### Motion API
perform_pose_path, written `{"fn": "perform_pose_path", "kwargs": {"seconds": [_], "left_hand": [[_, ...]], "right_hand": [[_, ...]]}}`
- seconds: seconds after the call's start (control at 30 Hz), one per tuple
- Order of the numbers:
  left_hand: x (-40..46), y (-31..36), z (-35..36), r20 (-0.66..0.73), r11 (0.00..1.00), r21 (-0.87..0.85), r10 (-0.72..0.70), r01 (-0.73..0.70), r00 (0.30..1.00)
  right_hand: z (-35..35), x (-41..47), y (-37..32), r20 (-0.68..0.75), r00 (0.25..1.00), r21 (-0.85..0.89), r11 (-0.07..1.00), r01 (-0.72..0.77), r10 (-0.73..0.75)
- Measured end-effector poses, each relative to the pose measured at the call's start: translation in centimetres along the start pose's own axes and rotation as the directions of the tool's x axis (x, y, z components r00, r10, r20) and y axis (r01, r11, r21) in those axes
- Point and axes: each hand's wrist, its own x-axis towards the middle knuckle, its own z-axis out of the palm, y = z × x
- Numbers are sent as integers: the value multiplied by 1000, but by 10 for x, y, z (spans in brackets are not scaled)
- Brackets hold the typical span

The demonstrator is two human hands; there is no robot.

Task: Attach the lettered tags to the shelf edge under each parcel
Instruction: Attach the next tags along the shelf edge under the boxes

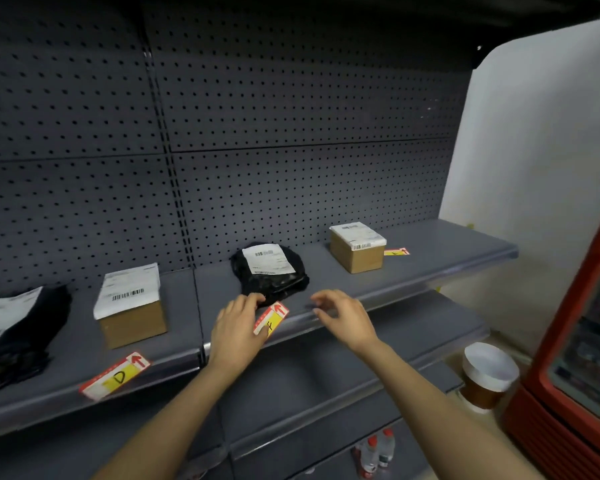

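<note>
On the grey shelf lie a black bag parcel, two brown box parcels, and another black bag at far left. A red, white and yellow tag marked D lies near the front edge below the left box. Another tag lies beside the right box. My left hand rests on a third tag in front of the middle black bag, thumb over its lower end. My right hand hovers just right of it, fingers apart and curled, holding nothing.
A lower shelf juts out beneath my arms. Water bottles stand below it. A white-lined brown bin sits on the floor at right, beside a red glass-door fridge. Perforated back panels rise behind the parcels.
</note>
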Motion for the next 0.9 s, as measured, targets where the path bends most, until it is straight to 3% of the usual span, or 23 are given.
{"fn": "perform_pose_path", "kwargs": {"seconds": [0.27,0.57,0.9], "left_hand": [[1,28,18,-101,985,-44,-170,166,980],[5,33,13,-42,963,-14,-269,269,962],[26,52,24,-66,985,35,-167,169,984]], "right_hand": [[-1,33,25,122,983,100,987,128,-140],[-22,43,37,121,979,163,976,146,-167],[-43,40,74,72,991,143,985,102,-113]]}}
